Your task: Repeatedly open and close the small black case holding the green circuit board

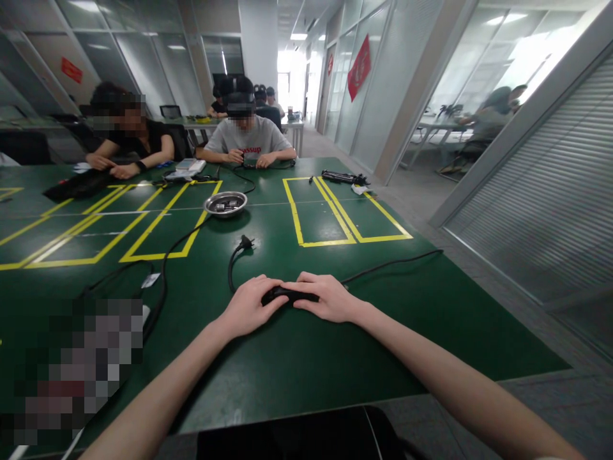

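Both my hands rest on the green table (297,358) and meet over a small black object (287,295) that lies flat between them. My left hand (249,305) curls round its left end, fingers closed on it. My right hand (322,298) covers its right end with fingers pressed on top. A black cable (393,262) runs from under my right hand toward the right edge. Another black cord with a plug (245,243) lies just beyond my left hand.
A metal bowl (225,204) with small parts sits farther back among yellow taped rectangles (330,217). Black cables (163,281) trail to the left. Two seated people (246,137) work at the far side. A black tool (342,177) lies at the far right.
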A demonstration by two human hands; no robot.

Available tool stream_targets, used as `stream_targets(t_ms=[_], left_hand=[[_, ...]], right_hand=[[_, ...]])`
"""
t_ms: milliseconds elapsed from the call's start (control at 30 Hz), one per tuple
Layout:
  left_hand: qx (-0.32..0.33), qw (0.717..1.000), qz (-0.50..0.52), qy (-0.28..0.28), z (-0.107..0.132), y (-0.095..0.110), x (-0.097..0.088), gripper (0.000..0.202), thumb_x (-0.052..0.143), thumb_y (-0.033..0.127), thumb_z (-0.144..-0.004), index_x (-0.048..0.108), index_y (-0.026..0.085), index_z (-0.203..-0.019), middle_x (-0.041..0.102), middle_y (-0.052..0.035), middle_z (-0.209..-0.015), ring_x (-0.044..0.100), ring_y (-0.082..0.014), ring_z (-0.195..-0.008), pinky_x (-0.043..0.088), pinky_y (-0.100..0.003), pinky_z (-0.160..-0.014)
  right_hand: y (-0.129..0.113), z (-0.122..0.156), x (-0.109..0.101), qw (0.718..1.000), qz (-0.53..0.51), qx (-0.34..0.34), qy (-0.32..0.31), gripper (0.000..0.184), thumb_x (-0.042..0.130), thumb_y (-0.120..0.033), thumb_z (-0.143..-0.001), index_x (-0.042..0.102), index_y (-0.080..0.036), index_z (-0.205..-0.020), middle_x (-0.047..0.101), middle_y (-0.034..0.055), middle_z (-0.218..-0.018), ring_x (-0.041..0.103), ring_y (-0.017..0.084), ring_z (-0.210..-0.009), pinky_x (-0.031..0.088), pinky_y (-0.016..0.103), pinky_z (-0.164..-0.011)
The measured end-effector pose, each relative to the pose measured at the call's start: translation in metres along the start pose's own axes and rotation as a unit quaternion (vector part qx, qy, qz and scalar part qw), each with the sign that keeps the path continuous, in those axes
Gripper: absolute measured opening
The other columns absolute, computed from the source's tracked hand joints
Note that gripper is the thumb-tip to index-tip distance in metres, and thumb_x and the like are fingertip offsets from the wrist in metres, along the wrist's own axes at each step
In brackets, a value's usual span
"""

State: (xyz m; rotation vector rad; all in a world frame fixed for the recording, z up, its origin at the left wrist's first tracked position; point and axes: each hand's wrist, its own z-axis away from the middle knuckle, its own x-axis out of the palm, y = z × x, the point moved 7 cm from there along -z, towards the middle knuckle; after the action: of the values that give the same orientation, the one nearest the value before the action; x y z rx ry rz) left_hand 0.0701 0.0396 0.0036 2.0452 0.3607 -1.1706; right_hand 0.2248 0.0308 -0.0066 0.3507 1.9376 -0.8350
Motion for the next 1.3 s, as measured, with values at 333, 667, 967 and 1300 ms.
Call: stream_targets(t_ms=[333,667,967,1300], left_hand=[[-0.024,0.999,0.029,-0.003,0.0,-0.001,-0.003,0.026,0.06,0.041,-0.098,0.071,0.021,-0.108,0.072,-0.0054,-0.09,0.065,-0.0223,-0.082,0.053,-0.034,-0.078],[0.0,0.999,-0.014,0.041,0.002,-0.003,-0.008,0.035,0.064,0.038,-0.096,0.066,0.021,-0.126,0.074,-0.0096,-0.116,0.065,-0.0281,-0.108,0.05,-0.044,-0.095],[0.052,0.996,-0.018,0.076,0.01,-0.006,-0.013,0.033,0.065,0.032,-0.096,0.066,0.023,-0.128,0.07,-0.0101,-0.131,0.061,-0.0285,-0.124,0.045,-0.05,-0.108],[0.043,0.999,0.017,0.025,0.008,-0.009,-0.003,0.023,0.065,0.03,-0.096,0.07,0.023,-0.117,0.076,-0.0072,-0.117,0.066,-0.026,-0.112,0.049,-0.047,-0.101]], right_hand=[[-0.004,0.002,0.003,0.998,0.061,-0.034,0.005,0.05,0.06,-0.037,-0.102,0.052,-0.032,-0.15,0.063,0.0083,-0.12,0.067,0.019,-0.09,0.056,0.032,-0.081],[-0.001,0.0,0.004,0.992,0.129,-0.012,0.001,0.054,0.057,-0.04,-0.102,0.046,-0.031,-0.154,0.063,0.0098,-0.118,0.068,0.02,-0.083,0.057,0.033,-0.075],[0.111,0.043,-0.082,0.89,-0.035,0.255,0.375,0.05,0.05,-0.045,-0.099,0.057,-0.018,-0.14,0.065,0.0162,-0.136,0.06,0.031,-0.126,0.047,0.049,-0.109],[0.166,0.107,-0.108,0.779,0.085,0.503,0.365,0.052,0.051,-0.042,-0.094,0.059,-0.019,-0.14,0.068,0.0174,-0.129,0.065,0.036,-0.116,0.051,0.05,-0.1]])
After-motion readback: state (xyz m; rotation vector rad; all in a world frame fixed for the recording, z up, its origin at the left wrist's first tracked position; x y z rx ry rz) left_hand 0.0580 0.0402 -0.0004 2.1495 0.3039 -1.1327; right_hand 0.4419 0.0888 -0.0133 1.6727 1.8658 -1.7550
